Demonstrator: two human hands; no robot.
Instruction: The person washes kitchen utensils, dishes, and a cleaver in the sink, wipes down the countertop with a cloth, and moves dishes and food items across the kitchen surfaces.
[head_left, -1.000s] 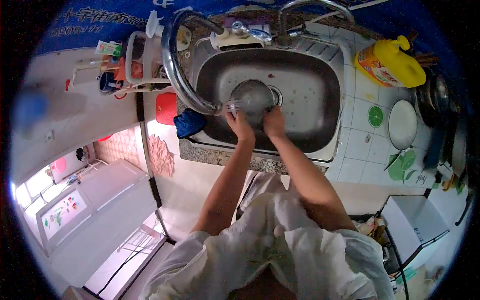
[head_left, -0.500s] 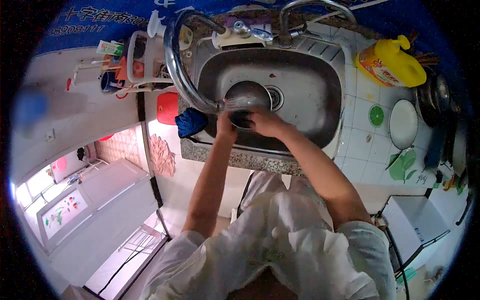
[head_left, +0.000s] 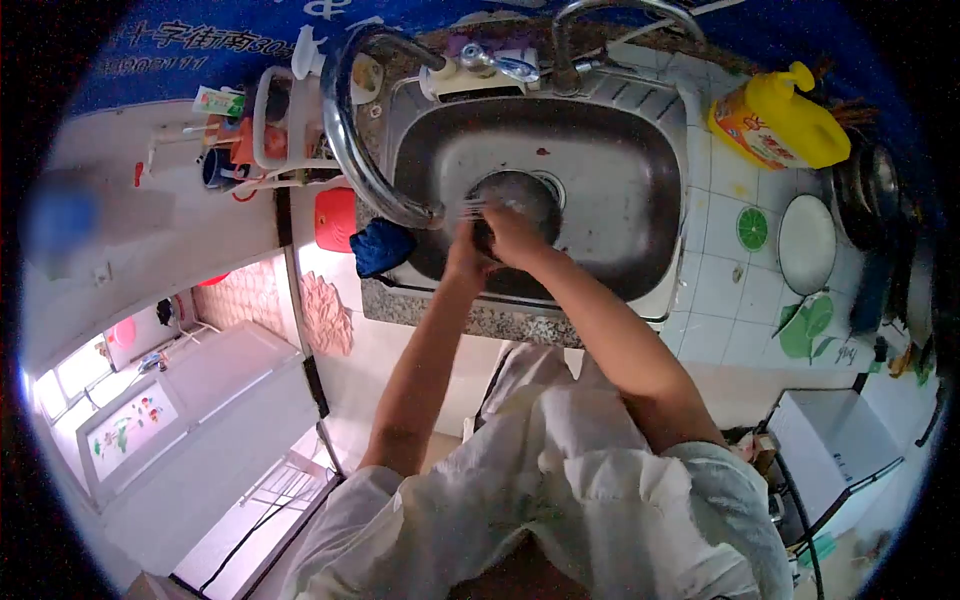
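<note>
A round, dark metal bowl (head_left: pixel 535 200) sits tilted in the steel sink (head_left: pixel 625 210), close to the drain. Water runs from the curved faucet (head_left: pixel 345 130) onto its near left side. My left hand (head_left: pixel 468 252) is closed around the bowl's near left edge. My right hand (head_left: pixel 515 238) reaches over the bowl's near side, bent at the wrist, with its fingertips under the stream. Those fingers are blurred and partly hidden, so I cannot make out whether they grip anything.
A yellow detergent bottle (head_left: pixel 775 120) and a white plate (head_left: pixel 806 246) are on the tiled counter to the right. Pans (head_left: pixel 870 200) stand beyond them. A blue cloth (head_left: pixel 382 248) lies at the sink's left corner. A second faucet (head_left: pixel 567 55) rises behind the sink.
The bowl has shifted right, nearer the drain. My left hand has moved slightly right, and my right hand has drawn in closer to it.
</note>
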